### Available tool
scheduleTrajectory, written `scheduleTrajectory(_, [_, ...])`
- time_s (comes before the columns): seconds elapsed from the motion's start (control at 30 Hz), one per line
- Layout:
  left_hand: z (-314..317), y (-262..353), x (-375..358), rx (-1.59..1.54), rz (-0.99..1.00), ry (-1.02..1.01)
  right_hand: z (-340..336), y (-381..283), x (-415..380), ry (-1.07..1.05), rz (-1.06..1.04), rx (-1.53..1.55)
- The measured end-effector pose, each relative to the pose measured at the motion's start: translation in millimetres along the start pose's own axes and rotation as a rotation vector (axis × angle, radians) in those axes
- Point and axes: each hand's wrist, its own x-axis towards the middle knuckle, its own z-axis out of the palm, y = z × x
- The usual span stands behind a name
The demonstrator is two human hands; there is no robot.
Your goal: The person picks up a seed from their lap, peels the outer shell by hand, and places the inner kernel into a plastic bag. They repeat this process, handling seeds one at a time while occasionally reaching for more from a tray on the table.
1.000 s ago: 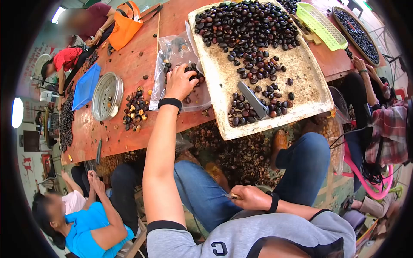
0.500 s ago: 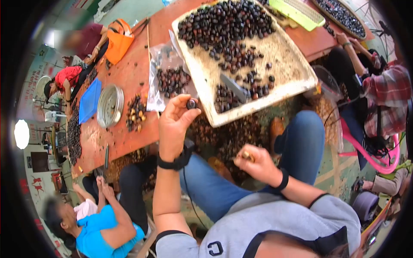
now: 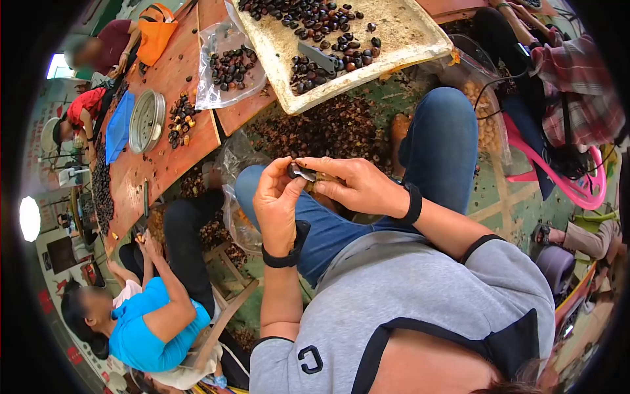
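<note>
My left hand pinches a dark, glossy chestnut between thumb and fingertips, above my lap. My right hand is closed on a small knife, its short silver blade against the chestnut. The knife's handle is mostly hidden in my fingers. Both hands meet at the nut. Beyond them, a worn white tray carries many loose dark chestnuts, with a grey flat tool among them. A clear plastic bag with more chestnuts lies beside the tray.
On the reddish table are a round metal dish, a blue tray and an orange bag. Shell scraps cover the floor. A person in blue sits at left, another in plaid at right, near a pink stool.
My left hand has come down toward my lap with the chestnut. My right hand has moved up and left, bringing the knife to it. The view has tilted downward.
</note>
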Motion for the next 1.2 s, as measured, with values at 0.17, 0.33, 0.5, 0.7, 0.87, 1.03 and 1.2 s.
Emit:
scheduleTrajectory(0.17, [5.6, -4.1, -3.2, 0.037, 0.011, 0.015, -2.1, 0.6, -8.1, 0.031, 0.024, 0.026])
scheduleTrajectory(0.33, [7.0, -7.7, -2.6, 0.036, 0.013, 0.031, 0.0, 5.6, -9.0, 0.094, -0.041, 0.033])
scheduleTrajectory(0.5, [8.8, -14.7, -3.2, 0.031, 0.0, 0.065, -5.5, 5.0, -5.8, -0.037, 0.07, -0.036])
scheduleTrajectory(0.7, [10.1, -20.4, -3.7, -0.064, -0.021, 0.101, 13.8, 15.8, -6.2, 0.149, -0.062, -0.083])
scheduleTrajectory(0.87, [8.3, -23.9, -4.3, -0.032, -0.015, 0.098, 16.0, 16.6, -6.0, 0.105, 0.043, 0.087])
scheduleTrajectory(1.03, [9.0, -25.3, -2.7, -0.083, -0.002, 0.103, 34.3, 38.9, 0.3, 0.184, 0.018, 0.244])
scheduleTrajectory(1.2, [9.8, -22.7, -7.4, -0.204, -0.007, 0.137, 14.7, 38.9, 10.4, 0.261, 0.366, 0.606])
